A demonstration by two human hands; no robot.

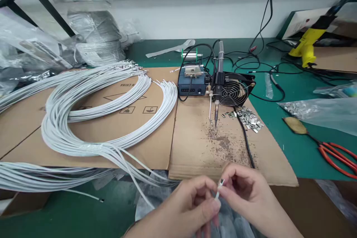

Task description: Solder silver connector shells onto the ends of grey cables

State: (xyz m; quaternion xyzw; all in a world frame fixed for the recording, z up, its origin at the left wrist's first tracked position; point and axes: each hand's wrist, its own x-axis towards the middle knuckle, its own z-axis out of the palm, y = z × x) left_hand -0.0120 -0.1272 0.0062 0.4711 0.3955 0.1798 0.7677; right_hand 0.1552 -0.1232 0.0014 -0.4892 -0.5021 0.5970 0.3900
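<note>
Both hands pinch the end of one thin white insulated wire at the bottom middle of the view: the left hand closes thumb and forefinger narrowly on the wire just below its tip, and the right hand closes its fingertips on the very tip, where a small metal piece seems to sit, too small to tell for sure. The two hands touch at the fingertips, and the wire end points up between them.

Just beyond the grip lies a sheet of brown corrugated cardboard, speckled with dark grey solder crumbs. Farther beyond, a soldering iron with a grey handle stands tip-down in a black holder, with a black round-grilled fan just to its right and a small blue control box just to its left. A heap of small silvery metal clips lies beside the fan, on the near side.

To the left of the grip a large looped bundle of white wires rests on a flattened brown carton, with loose ends trailing toward the hands. Well to the right, red-handled scissors lie on the green bench mat, near a clear plastic bag of metal parts. A yellow tool lies at the far right.
</note>
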